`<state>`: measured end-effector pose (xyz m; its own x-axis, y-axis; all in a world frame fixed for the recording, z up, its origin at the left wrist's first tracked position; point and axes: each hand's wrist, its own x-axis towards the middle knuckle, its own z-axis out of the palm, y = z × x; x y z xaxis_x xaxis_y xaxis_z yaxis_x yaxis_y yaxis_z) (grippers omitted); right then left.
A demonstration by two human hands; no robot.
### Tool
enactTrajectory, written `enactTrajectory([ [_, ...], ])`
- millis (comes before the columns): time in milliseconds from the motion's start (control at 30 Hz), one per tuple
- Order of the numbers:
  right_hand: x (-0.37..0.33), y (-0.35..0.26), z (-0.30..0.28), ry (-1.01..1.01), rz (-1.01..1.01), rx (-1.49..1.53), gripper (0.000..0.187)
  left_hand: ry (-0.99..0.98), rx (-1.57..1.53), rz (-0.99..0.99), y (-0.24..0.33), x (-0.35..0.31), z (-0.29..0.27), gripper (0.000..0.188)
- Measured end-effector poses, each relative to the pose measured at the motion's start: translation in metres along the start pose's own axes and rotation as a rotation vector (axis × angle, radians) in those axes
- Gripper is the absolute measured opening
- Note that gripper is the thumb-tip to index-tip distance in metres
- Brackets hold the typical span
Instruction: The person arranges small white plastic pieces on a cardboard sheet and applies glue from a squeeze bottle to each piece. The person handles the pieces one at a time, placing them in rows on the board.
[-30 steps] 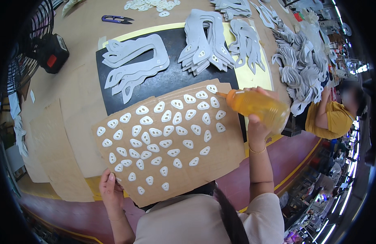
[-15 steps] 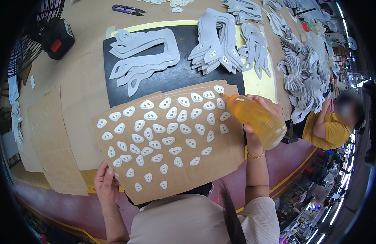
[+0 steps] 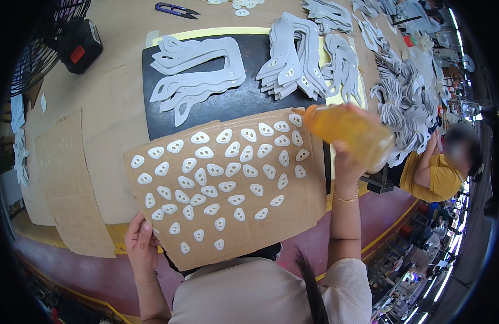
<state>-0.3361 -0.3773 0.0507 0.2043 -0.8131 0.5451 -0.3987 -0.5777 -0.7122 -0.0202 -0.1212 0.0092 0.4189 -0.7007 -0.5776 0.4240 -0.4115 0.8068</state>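
Note:
A brown cardboard sheet (image 3: 249, 227) lies tilted across the table's near edge, dotted with many small white rounded-triangle pieces (image 3: 227, 186) with holes. My left hand (image 3: 140, 237) grips its lower left edge, thumb on top. In my right hand (image 3: 351, 129) is a clear squeeze bottle (image 3: 349, 135) of amber liquid, held sideways above the sheet's upper right corner. Its orange nozzle points left, close to a white piece (image 3: 295, 120) there; whether it touches, I cannot tell. Motion blurs the bottle and the fingers around it.
Beyond the sheet, grey cut-out pieces (image 3: 228, 65) and a taller grey stack (image 3: 292, 59) rest on a black mat (image 3: 206, 110). Thread snips (image 3: 176, 10) lie far off. A fan (image 3: 44, 48) stands left, grey bundles (image 3: 403, 108) right. A person in yellow (image 3: 430, 175) sits at right.
My right hand has lifted the bottle up and to the right, its nozzle shifting from beside the upper right pieces to above them. My left hand keeps its hold on the cardboard.

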Motion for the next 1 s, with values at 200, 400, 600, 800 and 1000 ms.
enactTrajectory([
  [200, 0.045, -0.001, 0.003, -0.019, 0.197, 0.220, 0.044, -0.018, -0.008, 0.005, 0.002, 0.002, 0.002, 0.037],
  [400, 0.067, -0.009, 0.019, -0.173, 0.151, 0.027, 0.035, 0.020, -0.006, 0.006, -0.002, 0.001, 0.001, 0.036],
  [600, 0.070, -0.006, 0.023, -0.185, 0.105, -0.031, 0.037, 0.012, -0.001, -0.005, 0.001, 0.001, 0.002, 0.036],
  [800, 0.073, -0.006, 0.018, -0.188, 0.111, -0.087, 0.039, 0.019, -0.013, -0.001, 0.002, 0.000, 0.005, 0.036],
  [1000, 0.069, 0.003, 0.005, -0.155, 0.114, -0.145, 0.046, 0.010, -0.020, 0.009, 0.003, -0.001, 0.004, 0.036],
])
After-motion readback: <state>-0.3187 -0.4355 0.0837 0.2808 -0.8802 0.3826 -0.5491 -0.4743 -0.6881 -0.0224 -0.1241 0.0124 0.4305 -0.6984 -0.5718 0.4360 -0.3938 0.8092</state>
